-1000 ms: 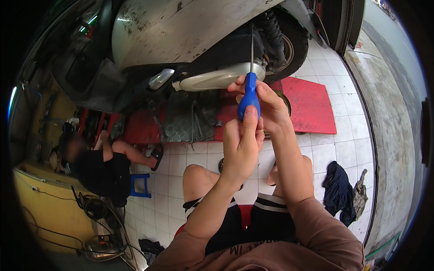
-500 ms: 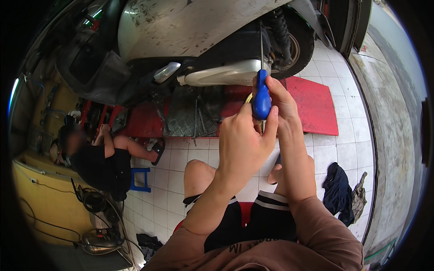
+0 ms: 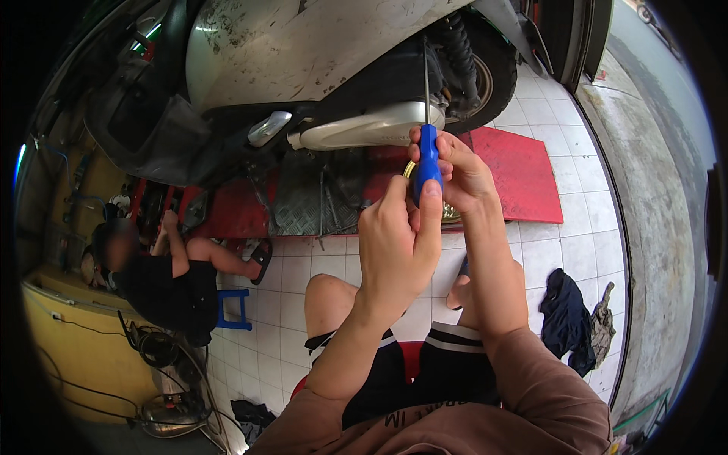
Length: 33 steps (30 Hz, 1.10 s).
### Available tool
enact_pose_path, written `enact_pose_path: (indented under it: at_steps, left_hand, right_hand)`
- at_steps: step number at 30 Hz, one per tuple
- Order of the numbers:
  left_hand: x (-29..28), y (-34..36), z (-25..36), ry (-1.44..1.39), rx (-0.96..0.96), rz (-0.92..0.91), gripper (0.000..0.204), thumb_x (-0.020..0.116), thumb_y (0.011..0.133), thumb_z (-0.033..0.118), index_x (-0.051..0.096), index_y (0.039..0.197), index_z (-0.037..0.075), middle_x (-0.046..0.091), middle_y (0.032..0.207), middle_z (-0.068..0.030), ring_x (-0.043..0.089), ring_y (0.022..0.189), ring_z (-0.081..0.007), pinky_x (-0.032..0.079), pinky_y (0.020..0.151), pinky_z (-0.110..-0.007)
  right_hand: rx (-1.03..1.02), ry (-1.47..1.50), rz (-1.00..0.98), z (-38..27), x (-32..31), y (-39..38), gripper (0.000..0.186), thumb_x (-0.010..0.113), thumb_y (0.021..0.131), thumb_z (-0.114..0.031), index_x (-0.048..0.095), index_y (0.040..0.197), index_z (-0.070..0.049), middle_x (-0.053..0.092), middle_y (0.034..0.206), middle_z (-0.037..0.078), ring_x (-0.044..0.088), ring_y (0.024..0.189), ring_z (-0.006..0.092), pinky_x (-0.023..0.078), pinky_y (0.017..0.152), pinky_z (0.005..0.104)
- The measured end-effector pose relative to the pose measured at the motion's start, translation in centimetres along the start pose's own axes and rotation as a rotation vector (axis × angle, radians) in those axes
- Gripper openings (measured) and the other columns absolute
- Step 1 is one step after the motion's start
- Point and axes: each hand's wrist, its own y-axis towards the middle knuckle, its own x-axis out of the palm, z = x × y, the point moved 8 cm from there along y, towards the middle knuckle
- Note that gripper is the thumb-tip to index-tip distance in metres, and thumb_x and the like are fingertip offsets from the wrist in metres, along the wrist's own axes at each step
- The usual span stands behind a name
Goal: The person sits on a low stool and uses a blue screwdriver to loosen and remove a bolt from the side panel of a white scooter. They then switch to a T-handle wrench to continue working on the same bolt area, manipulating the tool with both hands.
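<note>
Both forearms rise from the near edge and meet in the middle of the view. The left hand stands upright with its back toward the camera, fingers curled and the thumb laid along the blue handle of a screwdriver, so its grip is clenched on the handle's lower part. The right hand comes in from the right, wrist bent, fingers wrapped around the upper part of the same handle and closed tight on it. The handle is smooth blue plastic, rounded and slightly tapered; its thin steel shaft runs straight up toward the silver exhaust cover of a scooter. The scooter's body panel is pale grey, scuffed and spotted with dirt, and its black rear tyre sits on a red lift platform with a ribbed metal sheet. A glimpse of a brass-coloured round part shows behind the hands; what it is cannot be told. The floor is glossy white tile. To the far left another person in black sits low beside a small blue stool. Dark rags lie crumpled on the tiles at right.
</note>
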Motion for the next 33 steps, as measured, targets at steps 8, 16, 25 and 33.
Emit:
enact_pose_path:
  at_steps: [8,16,25,33]
  left_hand:
    - [2.6,-1.1,-2.6,-0.595,-0.229,-0.045,0.047,0.038,0.104,0.043,0.059,0.103,0.001,0.048,0.076,0.0005,0.035,0.049,-0.0021,0.025,0.041,-0.019]
    - [4.1,-1.5,-2.9,-0.83,-0.313,-0.3,0.049,0.035,0.104,0.042,0.058,0.089,0.002,0.05,0.062,-0.0014,0.038,0.047,-0.0073,0.029,0.043,-0.024]
    - [0.8,-0.3,1.1,-0.025,0.12,0.056,0.03,0.059,0.097,0.022,0.055,0.08,-0.002,0.048,0.055,-0.0008,0.042,0.049,-0.0046,0.03,0.044,-0.025]
    - [4.1,-1.7,-3.4,-0.82,-0.375,-0.051,0.048,0.035,0.105,0.04,0.055,0.086,0.0,0.05,0.069,-0.0019,0.037,0.05,-0.0049,0.027,0.043,-0.02]
  right_hand:
    - [-0.008,-0.058,-0.003,0.7,1.2,0.5,0.037,0.066,0.093,-0.021,0.053,0.119,0.002,0.063,0.107,0.012,0.047,0.06,0.0047,0.045,0.059,0.0179]
    - [-0.084,-0.049,-0.036,-0.2,-0.4,0.0,0.044,0.072,0.089,-0.025,0.053,0.117,0.003,0.065,0.095,0.01,0.047,0.057,0.0039,0.043,0.055,0.0161]
    - [-0.11,-0.157,0.037,-0.8,0.7,0.1,0.041,0.07,0.089,-0.028,0.057,0.111,0.004,0.06,0.082,0.004,0.05,0.066,0.0065,0.046,0.062,0.0202]
    - [-0.052,0.104,-0.132,0.5,0.3,0.6,0.044,0.072,0.088,-0.02,0.053,0.12,0.004,0.066,0.107,0.016,0.05,0.061,0.0057,0.047,0.062,0.019]
